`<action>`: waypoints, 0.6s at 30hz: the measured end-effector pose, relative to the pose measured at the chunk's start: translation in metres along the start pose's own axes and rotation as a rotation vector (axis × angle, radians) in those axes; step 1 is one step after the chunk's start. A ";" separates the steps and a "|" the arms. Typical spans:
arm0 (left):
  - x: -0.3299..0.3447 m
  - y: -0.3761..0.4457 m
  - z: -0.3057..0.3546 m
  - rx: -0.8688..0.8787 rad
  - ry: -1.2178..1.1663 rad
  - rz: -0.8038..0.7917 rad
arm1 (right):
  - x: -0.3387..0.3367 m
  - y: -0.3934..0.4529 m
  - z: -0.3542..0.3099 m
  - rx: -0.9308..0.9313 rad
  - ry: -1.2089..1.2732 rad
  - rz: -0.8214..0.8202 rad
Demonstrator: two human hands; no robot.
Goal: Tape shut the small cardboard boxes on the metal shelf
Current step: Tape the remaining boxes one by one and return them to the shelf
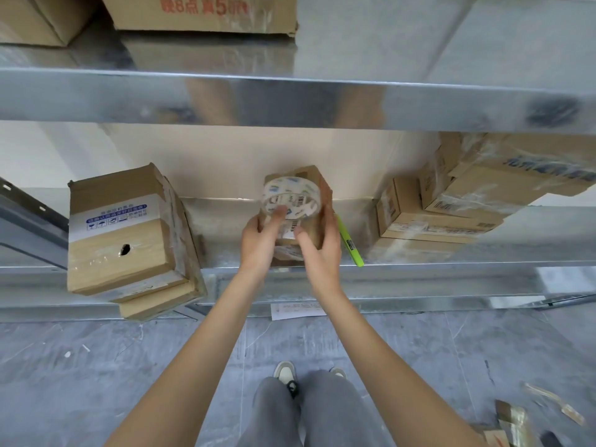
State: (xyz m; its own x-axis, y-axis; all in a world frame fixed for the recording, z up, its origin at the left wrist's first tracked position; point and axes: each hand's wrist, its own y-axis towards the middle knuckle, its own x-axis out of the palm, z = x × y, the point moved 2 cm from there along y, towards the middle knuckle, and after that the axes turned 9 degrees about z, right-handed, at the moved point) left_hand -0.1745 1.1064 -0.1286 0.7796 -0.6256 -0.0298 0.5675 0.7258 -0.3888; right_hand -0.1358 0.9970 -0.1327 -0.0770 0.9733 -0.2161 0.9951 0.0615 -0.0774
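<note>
- Tape roll: pinched in my left hand, above small box's far end
- Right hand: clasps box's right side
- Box's long axis: near–far

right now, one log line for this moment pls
left hand: holds tape roll | right hand: grips small box | green marker: beside box on shelf

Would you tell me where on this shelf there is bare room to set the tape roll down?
Bare metal shows between the left box stack and the small box that both hands work on. Right of it is tight: a green marker lies beside the box, and the right-hand box pile follows closely.
</note>
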 end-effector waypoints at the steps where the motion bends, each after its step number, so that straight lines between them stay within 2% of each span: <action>1: 0.000 0.000 0.005 0.098 0.109 0.034 | -0.001 -0.002 0.004 0.034 0.082 -0.012; 3: 0.003 -0.002 0.010 0.273 0.398 0.052 | -0.003 -0.005 0.012 0.067 0.106 -0.018; 5: 0.008 -0.006 0.005 0.376 0.661 0.038 | -0.004 -0.006 0.020 0.056 0.094 -0.011; 10: 0.022 -0.012 -0.006 0.422 0.933 -0.015 | -0.009 -0.003 0.024 0.081 0.116 -0.053; 12: 0.025 -0.012 -0.005 0.449 0.911 -0.052 | -0.012 -0.004 0.024 0.082 0.110 -0.034; 14: 0.019 -0.012 -0.001 0.500 0.708 -0.071 | -0.015 -0.005 0.026 0.053 0.065 -0.044; 16: 0.005 -0.009 0.003 0.545 0.513 -0.012 | -0.017 -0.007 0.029 -0.008 -0.034 -0.102; 18: -0.010 -0.004 0.007 0.557 0.497 0.046 | -0.018 -0.007 0.033 -0.063 -0.120 -0.179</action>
State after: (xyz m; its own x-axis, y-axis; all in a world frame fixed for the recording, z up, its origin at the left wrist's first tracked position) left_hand -0.1825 1.1118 -0.1205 0.6693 -0.5508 -0.4986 0.6901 0.7095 0.1426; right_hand -0.1440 0.9722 -0.1603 -0.2558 0.9126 -0.3189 0.9665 0.2483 -0.0646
